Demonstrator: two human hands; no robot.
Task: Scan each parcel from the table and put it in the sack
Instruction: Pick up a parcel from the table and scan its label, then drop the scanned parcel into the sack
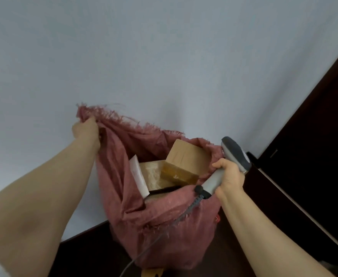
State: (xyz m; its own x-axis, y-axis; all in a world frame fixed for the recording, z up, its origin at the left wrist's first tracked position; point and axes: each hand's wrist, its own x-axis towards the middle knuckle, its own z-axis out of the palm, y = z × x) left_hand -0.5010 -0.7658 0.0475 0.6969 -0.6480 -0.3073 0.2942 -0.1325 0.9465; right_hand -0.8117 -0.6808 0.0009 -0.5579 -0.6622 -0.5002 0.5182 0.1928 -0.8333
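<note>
The left hand (87, 129) reaches forward and up, its grip clamped on the frayed rim of a dusty red woven sack (164, 216), with the cloth bunched inside the curled fingers. That corner is lifted higher than the rest, so the mouth gapes towards the camera. The sack stands on a dark floor (84, 252) against a pale grey-blue wall (164, 56).

Inside the sack, a small cardboard parcel (186, 158) lies tilted on top, near the right side of the mouth, one corner pointing up. It rests on a larger parcel (154, 174) wrapped in glossy clear tape. A white label (138, 174) stands on edge along the larger parcel's left side, touching the sack's inner wall.

The right hand (229, 176) sits just beside the sack's right rim. Its grip is closed round the pale grey handle of a barcode scanner (236, 152), whose darker head points up and away. A grey cable (164, 232) runs from the butt of the handle down across the front of the sack and out of the bottom of the view.

To the right stands a dark brown panel (314, 136), possibly furniture, though the view is too oblique to tell.
</note>
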